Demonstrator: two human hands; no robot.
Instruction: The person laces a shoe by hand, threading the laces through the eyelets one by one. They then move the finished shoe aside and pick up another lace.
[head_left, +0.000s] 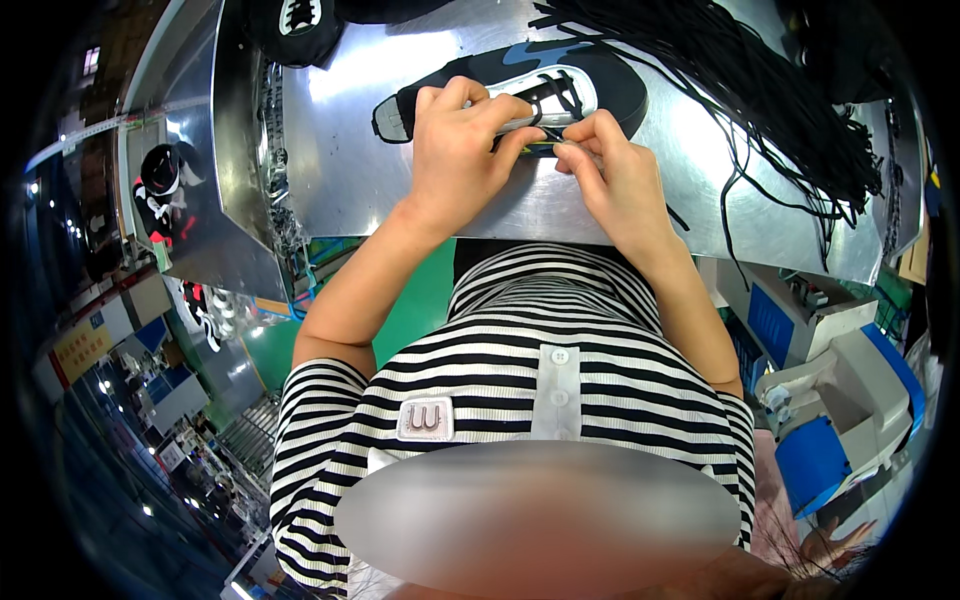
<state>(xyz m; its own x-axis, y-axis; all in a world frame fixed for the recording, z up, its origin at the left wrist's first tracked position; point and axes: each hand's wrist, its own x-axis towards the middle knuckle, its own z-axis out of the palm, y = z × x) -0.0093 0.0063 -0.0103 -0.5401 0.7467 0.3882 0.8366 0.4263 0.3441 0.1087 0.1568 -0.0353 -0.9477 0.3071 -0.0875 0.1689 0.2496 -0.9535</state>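
A black sneaker with a white-lined tongue area and a blue-grey side mark lies on the metal table, toe to the right. Black shoelace crosses the front part of its throat. My left hand rests over the shoe's near side, its fingers curled at the throat edge and its thumb pressed near the eyelets. Close beside that thumb, my right hand pinches the lace at the near edge of the shoe. The fingertips hide the exact spot where the lace meets the eyelet.
A large heap of loose black laces covers the table's right side, some strands hanging over the front edge. Another black shoe sits at the far left. A raised metal edge borders the left. Grey-and-blue equipment stands at the lower right.
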